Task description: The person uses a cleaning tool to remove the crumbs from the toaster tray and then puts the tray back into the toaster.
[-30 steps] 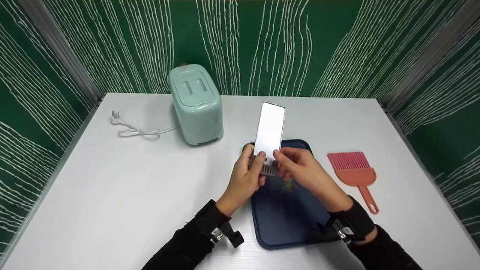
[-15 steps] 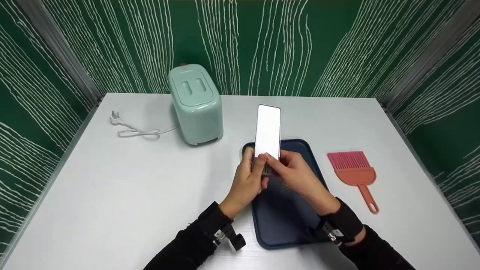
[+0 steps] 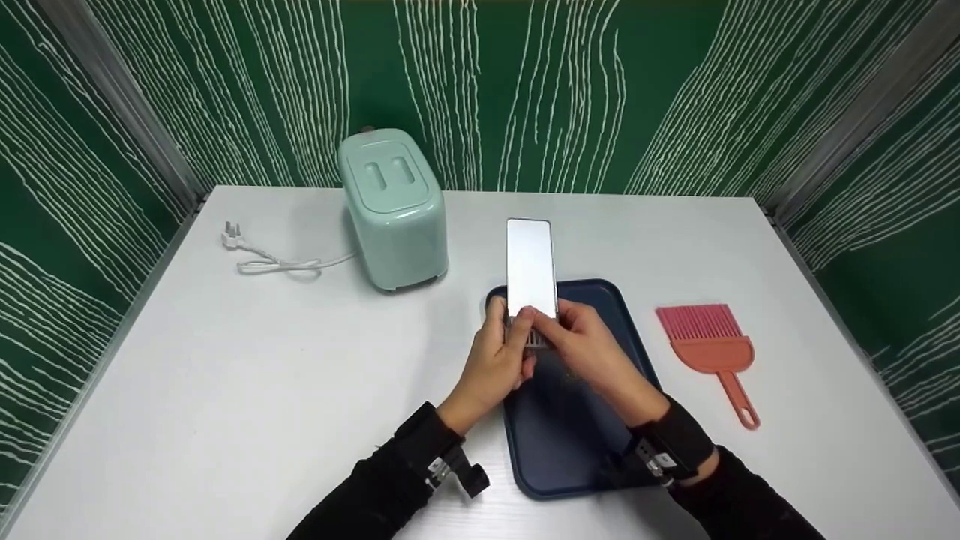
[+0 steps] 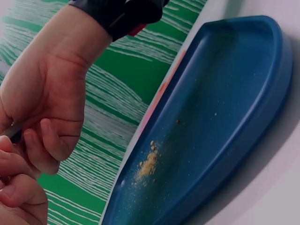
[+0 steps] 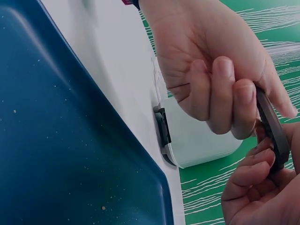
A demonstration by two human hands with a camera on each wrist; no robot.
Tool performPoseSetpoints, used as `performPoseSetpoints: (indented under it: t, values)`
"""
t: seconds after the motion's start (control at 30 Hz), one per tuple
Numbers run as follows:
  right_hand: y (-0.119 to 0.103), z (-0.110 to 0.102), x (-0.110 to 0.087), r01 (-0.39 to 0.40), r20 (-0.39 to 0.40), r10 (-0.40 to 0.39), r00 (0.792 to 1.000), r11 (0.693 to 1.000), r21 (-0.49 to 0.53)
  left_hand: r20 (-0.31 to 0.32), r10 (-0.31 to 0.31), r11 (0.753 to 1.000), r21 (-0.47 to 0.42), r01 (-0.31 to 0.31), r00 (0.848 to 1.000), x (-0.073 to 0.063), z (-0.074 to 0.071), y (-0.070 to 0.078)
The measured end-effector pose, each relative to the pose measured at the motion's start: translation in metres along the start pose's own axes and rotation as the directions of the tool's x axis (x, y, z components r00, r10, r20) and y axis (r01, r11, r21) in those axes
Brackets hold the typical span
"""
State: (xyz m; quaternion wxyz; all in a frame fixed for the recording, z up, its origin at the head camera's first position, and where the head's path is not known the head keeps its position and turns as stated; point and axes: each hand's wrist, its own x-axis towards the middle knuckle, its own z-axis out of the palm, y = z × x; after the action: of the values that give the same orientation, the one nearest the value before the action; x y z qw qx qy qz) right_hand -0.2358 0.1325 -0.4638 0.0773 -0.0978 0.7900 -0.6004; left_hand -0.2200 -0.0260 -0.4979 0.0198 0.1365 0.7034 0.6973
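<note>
Both hands hold a toaster crumb tray (image 3: 531,266), a flat plate with a bright, shiny top and a dark slotted end, above a blue tray (image 3: 562,457). My left hand (image 3: 487,367) grips the left side of the slotted end, thumb on top. My right hand (image 3: 592,352) pinches the right side, the two thumb tips close together. The right wrist view shows the dark end (image 5: 274,129) between the hands, edge-on; fingers hide much of it. Yellowish crumbs (image 4: 149,164) lie in a small heap on the blue tray, with specks scattered around.
A mint-green toaster (image 3: 394,210) stands at the back left, its white cord and plug (image 3: 232,238) lying beside it. To the right of the blue tray lies an orange dustpan (image 3: 712,352) with a pink brush (image 3: 699,321). Green patterned walls (image 3: 480,90) enclose the white table.
My right hand has moved left and closed in on the crumb tray's slotted end. The crumb tray has turned slightly, its far end swinging left and dropping a little. The toaster and dustpan stay put.
</note>
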Motion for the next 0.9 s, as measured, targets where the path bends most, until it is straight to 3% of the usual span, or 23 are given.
performPoseSetpoints:
  t: [0.2,0.5,0.77,0.9]
  values:
    - [0.003,-0.001,0.003,-0.029,0.046,0.027,0.999,0.998,0.047,0.013,-0.005,0.998,0.066,0.004,1.0,0.003,-0.005,0.001]
    - [0.003,-0.001,0.004,-0.069,0.081,0.064,0.995,0.996,0.059,-0.049,0.033,0.973,0.228,-0.021,0.998,0.01,-0.023,0.007]
    - [0.0,-0.001,0.004,-0.093,0.099,0.086,0.991,0.993,0.069,-0.125,0.171,0.923,0.366,-0.115,0.977,0.019,-0.05,0.022]
    - [0.001,0.0,0.005,-0.105,0.106,0.099,0.989,0.993,0.052,-0.152,0.259,0.859,0.488,-0.156,0.954,0.023,-0.064,0.027]
